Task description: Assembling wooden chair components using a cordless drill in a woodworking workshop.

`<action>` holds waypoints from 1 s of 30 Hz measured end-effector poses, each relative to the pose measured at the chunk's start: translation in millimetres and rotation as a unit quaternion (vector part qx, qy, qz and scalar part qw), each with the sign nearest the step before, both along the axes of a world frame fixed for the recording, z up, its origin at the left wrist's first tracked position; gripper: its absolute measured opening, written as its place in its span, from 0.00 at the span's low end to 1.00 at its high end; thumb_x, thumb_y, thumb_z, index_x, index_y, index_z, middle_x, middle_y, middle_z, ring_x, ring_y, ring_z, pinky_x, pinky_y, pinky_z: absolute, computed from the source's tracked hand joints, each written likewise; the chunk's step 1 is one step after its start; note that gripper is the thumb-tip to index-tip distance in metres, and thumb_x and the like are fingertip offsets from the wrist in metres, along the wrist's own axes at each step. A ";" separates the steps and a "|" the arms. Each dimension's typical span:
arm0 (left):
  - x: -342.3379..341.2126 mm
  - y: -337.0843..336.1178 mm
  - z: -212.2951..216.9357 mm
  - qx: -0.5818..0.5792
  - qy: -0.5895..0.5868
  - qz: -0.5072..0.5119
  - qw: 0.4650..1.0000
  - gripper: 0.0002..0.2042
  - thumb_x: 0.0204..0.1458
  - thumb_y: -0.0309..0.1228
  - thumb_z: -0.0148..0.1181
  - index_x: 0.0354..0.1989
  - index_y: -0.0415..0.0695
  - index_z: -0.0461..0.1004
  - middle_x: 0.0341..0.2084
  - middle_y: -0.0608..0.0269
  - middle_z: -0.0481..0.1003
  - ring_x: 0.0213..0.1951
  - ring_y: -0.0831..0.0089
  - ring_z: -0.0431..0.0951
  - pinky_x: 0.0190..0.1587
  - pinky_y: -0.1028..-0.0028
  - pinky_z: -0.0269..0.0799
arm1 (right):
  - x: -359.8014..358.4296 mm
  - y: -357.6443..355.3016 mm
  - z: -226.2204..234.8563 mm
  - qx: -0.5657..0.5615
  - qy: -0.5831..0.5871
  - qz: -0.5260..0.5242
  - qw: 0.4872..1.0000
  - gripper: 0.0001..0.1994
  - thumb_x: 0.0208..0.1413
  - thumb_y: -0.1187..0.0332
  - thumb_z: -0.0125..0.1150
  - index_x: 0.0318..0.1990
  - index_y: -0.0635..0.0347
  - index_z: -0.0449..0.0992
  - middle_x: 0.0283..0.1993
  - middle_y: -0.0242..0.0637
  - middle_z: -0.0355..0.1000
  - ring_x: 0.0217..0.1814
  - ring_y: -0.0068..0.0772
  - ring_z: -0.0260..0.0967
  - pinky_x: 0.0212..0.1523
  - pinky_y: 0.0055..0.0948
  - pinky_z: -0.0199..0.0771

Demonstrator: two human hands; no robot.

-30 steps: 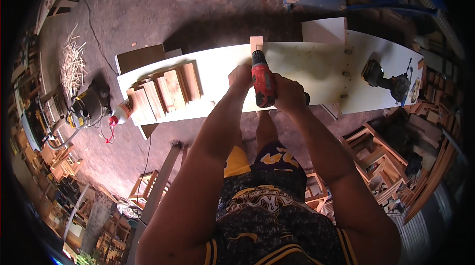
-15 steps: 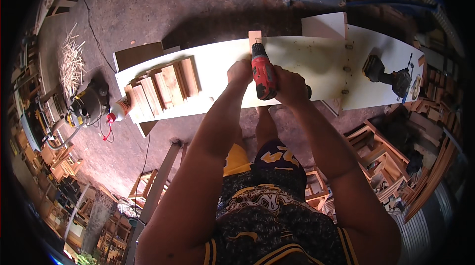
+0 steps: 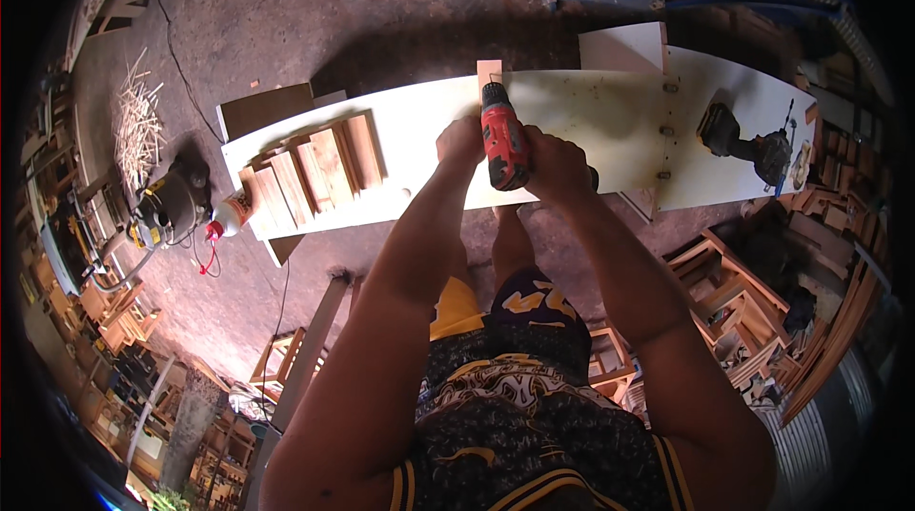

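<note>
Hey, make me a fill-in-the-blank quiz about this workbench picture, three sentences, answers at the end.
1. The right hand grips a cordless drill whose body is ____ in colour.
2. The drill's tip points at a small ____ block standing at the far edge of the white board.
3. A second, dark power drill lies on the board to the person's ____, while the left hand steadies the red one.

Missing words: red; wooden; right
</note>
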State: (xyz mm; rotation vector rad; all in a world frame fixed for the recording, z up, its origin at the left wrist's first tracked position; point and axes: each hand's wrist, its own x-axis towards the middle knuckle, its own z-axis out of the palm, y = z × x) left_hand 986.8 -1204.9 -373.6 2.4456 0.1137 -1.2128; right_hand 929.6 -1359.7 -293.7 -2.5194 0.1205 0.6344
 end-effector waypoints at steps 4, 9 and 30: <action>2.9 0.7 12.1 -0.014 0.002 0.022 1.000 0.17 0.53 0.44 0.52 0.45 0.49 0.78 0.44 0.57 0.78 0.50 0.61 0.76 0.52 0.65 0.70 | 7.3 6.8 11.6 -0.017 0.041 -0.013 0.999 0.16 0.44 0.59 0.66 0.38 0.54 0.72 0.31 0.45 0.77 0.36 0.52 0.75 0.38 0.45 0.75; 7.3 -1.8 23.2 -0.017 0.026 0.042 0.999 0.18 0.54 0.44 0.51 0.46 0.49 0.78 0.46 0.58 0.78 0.51 0.61 0.76 0.52 0.65 0.70 | 15.2 8.6 20.6 -0.040 0.066 0.009 0.997 0.16 0.46 0.58 0.63 0.38 0.58 0.71 0.31 0.46 0.77 0.36 0.50 0.77 0.40 0.44 0.77; 10.4 3.1 -2.5 -0.006 0.010 -0.021 1.000 0.13 0.45 0.39 0.63 0.38 0.47 0.76 0.39 0.53 0.77 0.48 0.55 0.76 0.51 0.62 0.70 | 16.0 10.3 11.3 -0.041 0.095 -0.008 0.995 0.18 0.42 0.58 0.67 0.35 0.59 0.71 0.28 0.46 0.76 0.34 0.50 0.77 0.39 0.43 0.76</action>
